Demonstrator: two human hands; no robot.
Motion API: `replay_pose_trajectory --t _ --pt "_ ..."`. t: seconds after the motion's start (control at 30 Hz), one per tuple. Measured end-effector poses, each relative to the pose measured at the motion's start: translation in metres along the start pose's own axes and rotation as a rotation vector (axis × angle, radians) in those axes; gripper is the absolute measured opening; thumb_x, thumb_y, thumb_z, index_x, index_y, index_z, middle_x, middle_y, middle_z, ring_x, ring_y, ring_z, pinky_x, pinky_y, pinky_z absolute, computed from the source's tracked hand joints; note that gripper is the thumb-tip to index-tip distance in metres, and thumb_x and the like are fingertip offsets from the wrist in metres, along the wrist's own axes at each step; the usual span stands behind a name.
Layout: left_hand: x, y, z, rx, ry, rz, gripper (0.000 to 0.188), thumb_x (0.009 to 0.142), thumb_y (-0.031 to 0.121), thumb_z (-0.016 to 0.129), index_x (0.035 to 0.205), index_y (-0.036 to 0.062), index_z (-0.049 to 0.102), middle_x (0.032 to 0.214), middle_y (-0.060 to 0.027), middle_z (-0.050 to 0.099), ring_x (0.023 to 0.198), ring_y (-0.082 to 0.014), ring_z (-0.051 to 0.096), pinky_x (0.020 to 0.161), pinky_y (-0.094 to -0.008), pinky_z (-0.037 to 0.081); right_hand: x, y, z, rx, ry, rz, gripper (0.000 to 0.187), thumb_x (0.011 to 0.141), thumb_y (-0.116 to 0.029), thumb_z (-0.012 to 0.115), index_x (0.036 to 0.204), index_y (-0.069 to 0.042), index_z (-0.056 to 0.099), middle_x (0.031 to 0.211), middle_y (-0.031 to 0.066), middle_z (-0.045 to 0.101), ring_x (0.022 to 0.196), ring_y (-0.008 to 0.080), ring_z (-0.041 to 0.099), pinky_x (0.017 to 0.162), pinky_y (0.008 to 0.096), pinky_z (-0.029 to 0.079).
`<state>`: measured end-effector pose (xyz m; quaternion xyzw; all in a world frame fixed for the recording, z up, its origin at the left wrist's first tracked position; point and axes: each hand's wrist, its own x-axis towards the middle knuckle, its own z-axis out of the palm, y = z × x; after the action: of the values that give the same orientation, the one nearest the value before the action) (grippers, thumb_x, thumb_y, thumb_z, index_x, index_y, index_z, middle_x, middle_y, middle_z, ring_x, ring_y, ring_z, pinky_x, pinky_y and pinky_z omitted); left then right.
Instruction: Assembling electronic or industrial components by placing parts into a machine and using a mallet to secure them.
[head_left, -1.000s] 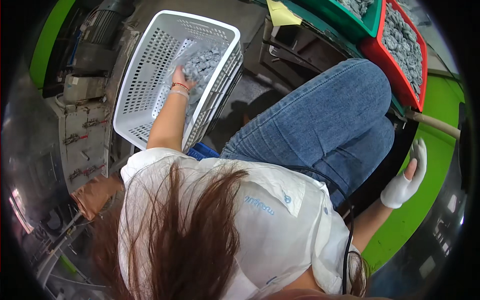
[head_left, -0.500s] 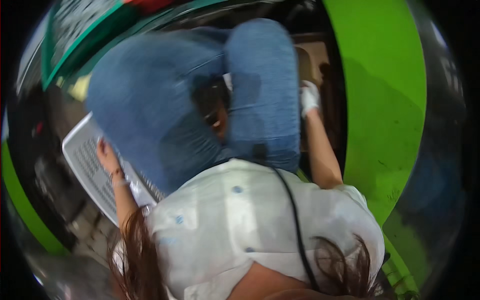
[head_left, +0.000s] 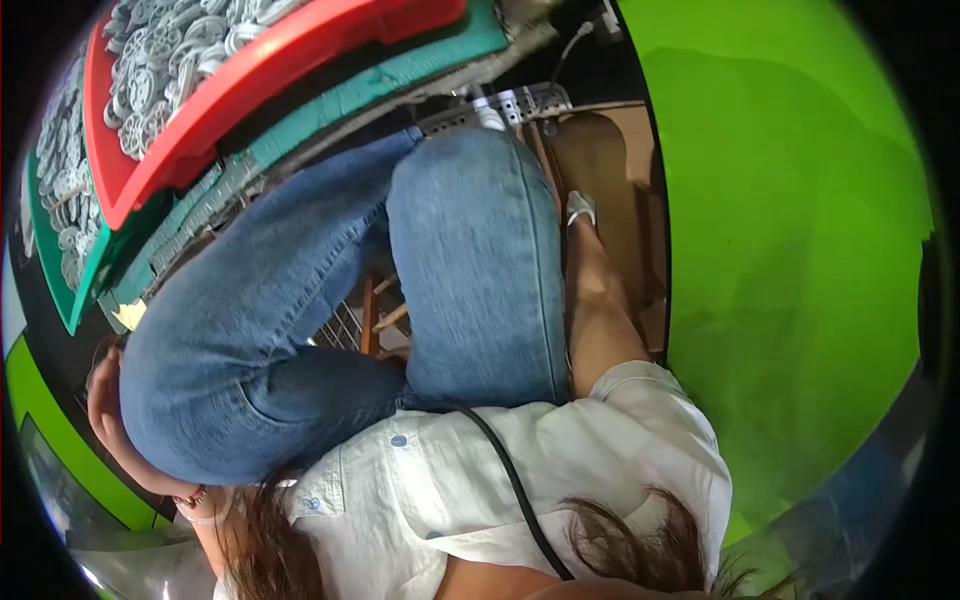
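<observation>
My left hand [head_left: 108, 405] is at the outer side of my left knee, its visible fingers loosely extended and bent, with nothing seen in them. Part of that hand is hidden by the jeans. On the other side, my right hand [head_left: 580, 208] reaches down past my right knee, with something white around it. It is over or beside a brown, round-cornered piece [head_left: 595, 150] within a cardboard box [head_left: 640, 128]. The knee covers the fingers, so what they touch does not show.
A red bin [head_left: 280, 68] of grey wheel-like plastic parts [head_left: 145, 90] stands at the upper left, with a green bin [head_left: 92, 285] of similar parts beside it. A bright green panel [head_left: 780, 230] fills the right side. A perforated metal strip [head_left: 545, 98] lies beyond my knees.
The view has shifted, bringing the red bin into sight. My left hand has moved from over a white perforated tray to beside my knee; the tray is out of view. My right hand stays low.
</observation>
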<state>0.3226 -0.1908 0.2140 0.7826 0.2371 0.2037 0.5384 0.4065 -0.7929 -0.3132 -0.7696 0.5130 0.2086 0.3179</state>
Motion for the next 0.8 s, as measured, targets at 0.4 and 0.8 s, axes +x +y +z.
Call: replay_pose_trajectory --t 0.4,0.8 --pt "-0.002 0.001 -0.006 -0.117 0.045 -0.095 0.046 0.09 0.033 0.035 0.117 -0.0009 0.049 0.12 -0.0205 0.051 0.118 -0.0329 0.046 0.106 -0.0483 0.027 -0.003 -0.161 0.075 -0.82 -0.228 -0.535 0.054 0.082 -0.051 0.048 0.122 -0.015 0.056 0.124 0.0174 0.055 0.11 0.0331 0.056 0.094 0.0403 0.043" --pt "0.027 -0.014 0.002 -0.209 -0.069 -0.005 0.033 0.089 0.026 0.036 0.104 -0.0008 0.049 0.109 -0.0199 0.054 0.11 -0.0296 0.049 0.106 -0.0485 0.029 0.13 -0.078 0.051 -0.409 0.171 -0.505 0.043 0.088 -0.041 0.042 0.109 -0.008 0.06 0.116 0.0185 0.058 0.102 0.032 0.058 0.083 0.04 0.046"
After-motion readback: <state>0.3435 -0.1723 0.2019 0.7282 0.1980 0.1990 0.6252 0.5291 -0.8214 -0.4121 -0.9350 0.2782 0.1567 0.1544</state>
